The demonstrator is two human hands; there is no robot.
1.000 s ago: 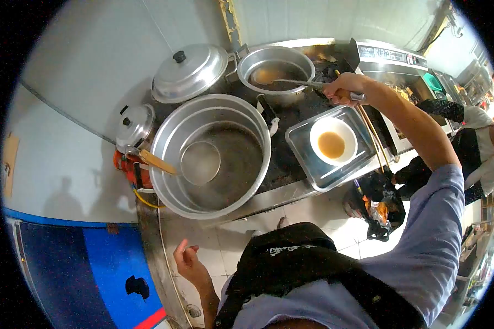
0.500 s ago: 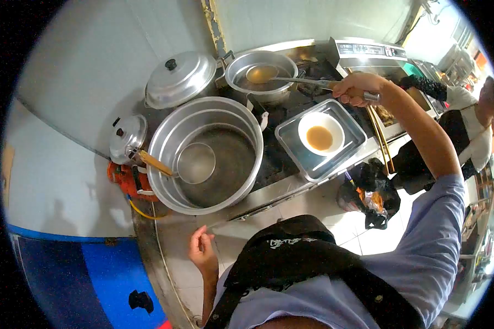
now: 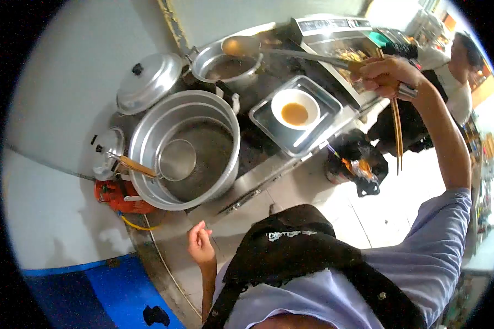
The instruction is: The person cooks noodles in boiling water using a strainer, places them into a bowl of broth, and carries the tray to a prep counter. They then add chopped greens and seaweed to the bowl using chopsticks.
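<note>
My right hand [image 3: 388, 77] is wrapped round the handle of a long ladle [image 3: 307, 55], whose bowl holds some brown liquid above the rim of the smaller metal pot [image 3: 225, 67]. A white bowl [image 3: 295, 109] with brown liquid stands in a clear rectangular tray [image 3: 266, 112], below and left of that hand. My left hand [image 3: 201, 241] hangs in front of the counter with its fingers curled, and nothing shows in it. Nearest to it is the large metal pot [image 3: 233, 159], where a wooden-handled strainer [image 3: 178, 160] rests.
Two lidded pots [image 3: 153, 82] stand at the left near the wall. A red object [image 3: 118, 197] with a yellow hose is below them. Long chopsticks [image 3: 397, 134] are near my right hand. A black bag [image 3: 359, 159] is beside the counter; another person [image 3: 455, 82] is at the right.
The ladle has risen out of the smaller pot, and my right hand has moved right. The chopsticks now hang farther right, away from the tray. The camera view has shifted.
</note>
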